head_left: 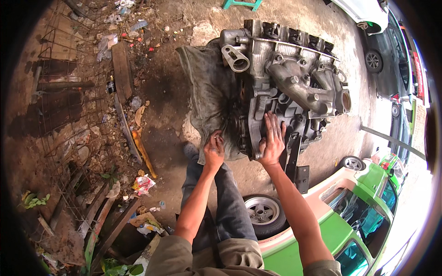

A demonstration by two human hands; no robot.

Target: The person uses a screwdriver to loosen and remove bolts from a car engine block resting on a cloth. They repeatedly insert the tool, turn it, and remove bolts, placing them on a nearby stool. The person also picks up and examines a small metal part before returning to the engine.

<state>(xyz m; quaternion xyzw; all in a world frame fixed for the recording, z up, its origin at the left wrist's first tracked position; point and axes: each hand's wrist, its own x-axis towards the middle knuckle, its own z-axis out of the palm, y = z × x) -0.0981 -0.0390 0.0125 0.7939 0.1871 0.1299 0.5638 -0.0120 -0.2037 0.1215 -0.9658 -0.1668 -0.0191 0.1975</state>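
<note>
A grey metal engine [299, 83] with a ribbed manifold and a row of fittings along its top lies on a dark, crumpled cloth [200, 87]. My right hand [272, 140] rests on the engine's lower left face, fingers stretched out and thumb apart. My left hand [213, 148] is closed in a pinch beside the cloth's lower part, left of the engine; what it holds, if anything, is too small to make out. A black metal bracket [301, 178] shows below the engine, right of my right hand.
A green car [294, 230] and a loose-looking wheel [261, 214] are at the lower right; other cars [386, 55] stand at upper right. Scrap wood [122, 73], wire mesh and litter cover the left ground. A teal stool [241, 3] is at the top.
</note>
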